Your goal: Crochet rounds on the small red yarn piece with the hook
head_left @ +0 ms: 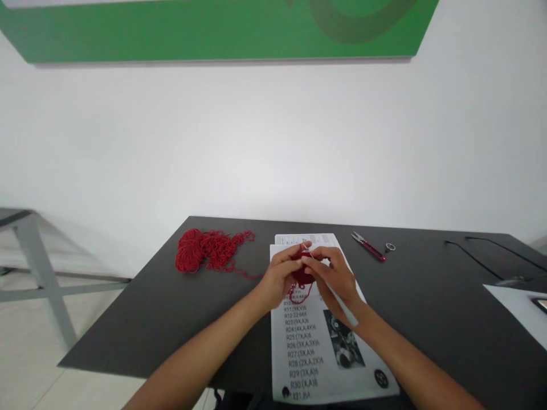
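Note:
Over the printed pattern sheet (301, 353), my left hand (274, 280) pinches a small red crochet piece (303, 276), with yarn running near its raised index finger. My right hand (341, 277) is closed on a crochet hook (349, 313); its pale handle shows below the palm and its thin metal tip meets the top of the piece. Both hands' fingertips come close together there and partly cover the work. A loose loop of red yarn hangs beneath the piece. To the left lies the red yarn ball (188, 251) with a tangled heap of yarn (220, 249) beside it.
Red-handled thread snips (370, 247) and a small metal ring (389, 247) lie at the back right of the dark table (205, 319). Farther right are eyeglasses (478, 259) and a white sheet (513, 310). A white wall stands behind the table.

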Demonstrator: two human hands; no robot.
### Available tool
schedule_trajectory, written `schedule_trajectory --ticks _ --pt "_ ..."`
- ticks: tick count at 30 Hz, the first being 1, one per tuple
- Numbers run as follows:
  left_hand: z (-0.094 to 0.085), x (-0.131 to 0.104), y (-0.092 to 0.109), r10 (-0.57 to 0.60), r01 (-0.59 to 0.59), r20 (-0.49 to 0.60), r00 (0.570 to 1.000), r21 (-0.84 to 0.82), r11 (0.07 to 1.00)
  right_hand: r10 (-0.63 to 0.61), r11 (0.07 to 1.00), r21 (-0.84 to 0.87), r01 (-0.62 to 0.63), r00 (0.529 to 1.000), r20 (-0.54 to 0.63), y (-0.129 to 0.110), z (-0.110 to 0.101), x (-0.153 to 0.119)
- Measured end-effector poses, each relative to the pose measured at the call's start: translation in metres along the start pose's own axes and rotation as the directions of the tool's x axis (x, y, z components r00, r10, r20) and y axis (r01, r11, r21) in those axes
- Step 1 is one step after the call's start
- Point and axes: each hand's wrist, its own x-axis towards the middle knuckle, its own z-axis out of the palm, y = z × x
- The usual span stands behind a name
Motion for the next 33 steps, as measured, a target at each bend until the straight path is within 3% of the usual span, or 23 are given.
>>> schedule_trajectory --ticks 2,5,8,12,19,28,33 --pt "-0.001 0.001 0.004 -0.01 0.01 -0.004 1.0 -0.047 0.999 -0.101 0.994 -0.025 0.104 0.99 0.103 -0.006 -0.004 0.0" --pt "-0.007 0.004 0.007 0.048 -0.052 0.046 0.998 0.073 0.996 -0.153 0.988 0.026 0.151 0.961 0.23 -0.015 -0.01 0.002" --pt "-0.016 0.006 0.009 0.135 -0.157 0.119 0.984 0.209 0.965 -0.14 0.983 0.149 0.103 0.953 0.268 -0.018 -0.013 0.006" --pt "-0.021 0.006 0.011 0.161 -0.218 0.196 0.967 0.32 0.922 -0.054 0.959 0.282 -0.042 0.944 0.326 -0.017 -0.017 0.014" --pt "-0.018 0.003 0.013 0.168 -0.233 0.222 0.96 0.31 0.922 -0.023 0.96 0.262 -0.097 0.906 0.422 -0.02 -0.029 0.024" --pt "-0.018 0.003 0.021 0.185 -0.226 0.155 0.971 0.32 0.92 -0.056 0.981 0.193 -0.035 0.894 0.444 -0.026 -0.037 0.029" --pt "-0.019 0.004 0.024 0.196 -0.234 0.148 0.969 0.312 0.921 0.062 0.938 0.291 -0.189 0.916 0.397 -0.017 -0.03 0.021"
